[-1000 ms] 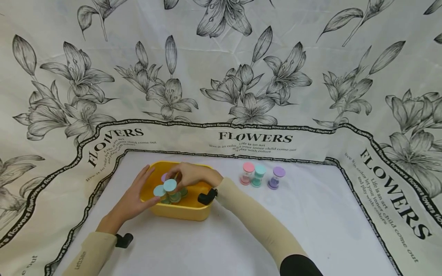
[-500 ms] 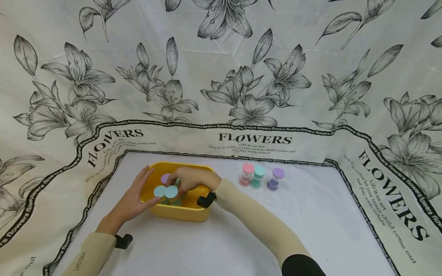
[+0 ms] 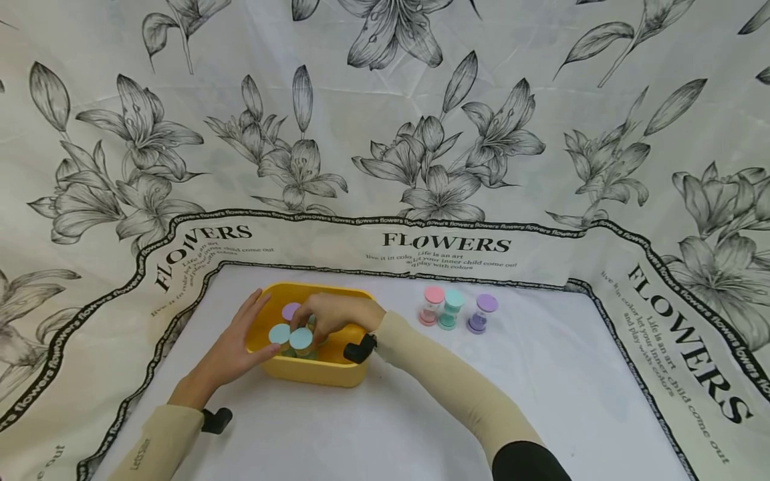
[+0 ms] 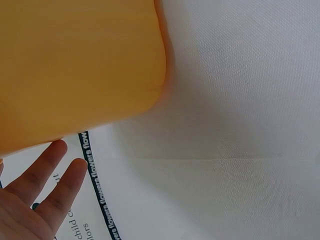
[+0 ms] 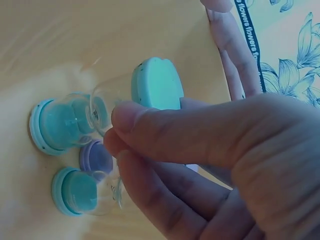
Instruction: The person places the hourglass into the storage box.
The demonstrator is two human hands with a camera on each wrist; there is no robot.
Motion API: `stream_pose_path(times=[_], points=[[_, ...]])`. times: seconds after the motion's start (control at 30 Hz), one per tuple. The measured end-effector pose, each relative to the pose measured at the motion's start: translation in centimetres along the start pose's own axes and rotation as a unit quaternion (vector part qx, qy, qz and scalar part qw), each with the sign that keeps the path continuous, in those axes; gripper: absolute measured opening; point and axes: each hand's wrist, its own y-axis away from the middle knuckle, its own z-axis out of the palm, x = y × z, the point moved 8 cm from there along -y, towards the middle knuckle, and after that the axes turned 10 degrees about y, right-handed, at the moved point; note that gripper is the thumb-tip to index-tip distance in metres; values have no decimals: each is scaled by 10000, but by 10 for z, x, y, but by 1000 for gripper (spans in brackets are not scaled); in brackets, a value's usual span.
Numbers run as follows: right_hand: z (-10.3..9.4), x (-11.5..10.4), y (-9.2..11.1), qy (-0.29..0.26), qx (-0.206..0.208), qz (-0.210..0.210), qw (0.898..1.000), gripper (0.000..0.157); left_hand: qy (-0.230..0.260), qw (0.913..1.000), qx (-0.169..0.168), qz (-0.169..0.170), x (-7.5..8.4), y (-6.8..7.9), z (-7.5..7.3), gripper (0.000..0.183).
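Sand timers with teal and purple caps stand in a yellow plastic bin [image 3: 315,374]. My right hand [image 3: 337,314] reaches in over the rim, thumb and fingertips pinched at the clear glass of a teal sand timer [image 5: 157,82]; the fingers partly hide it. Close by in the right wrist view are another teal timer's base [image 5: 75,192] and a purple base [image 5: 97,159]. In the head view, a purple cap [image 3: 291,311] lies behind the teal caps. My left hand [image 3: 231,351] rests at the bin's left end with fingers spread and straight, thumb over the front rim.
Right of the bin, a pink sand timer [image 3: 430,307], a teal one [image 3: 450,310] and a purple one [image 3: 481,314] stand upright on the white tablecloth [image 3: 421,414]. Behind the table hangs a flower-print cloth [image 3: 325,244].
The front teal timer has come down lower in the bin, beside the other teal cap. My right fingers have moved down with it. The left hand stays at the bin.
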Motion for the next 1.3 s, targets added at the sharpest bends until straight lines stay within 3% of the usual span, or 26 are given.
stream_pose_path(times=[0.57,0.9,1.3], points=[[0,1,3,100,-253,230,9994,42,-42,9999,-80,-66,4,-1,1,95],[-5,3,8,-643,-284,496,9963,49,5,10000,-70,-13,3,-1,0,96],[-30,-8,22,-635,75,120,9979,39,37,10000,-53,-37,2,2,0,97]])
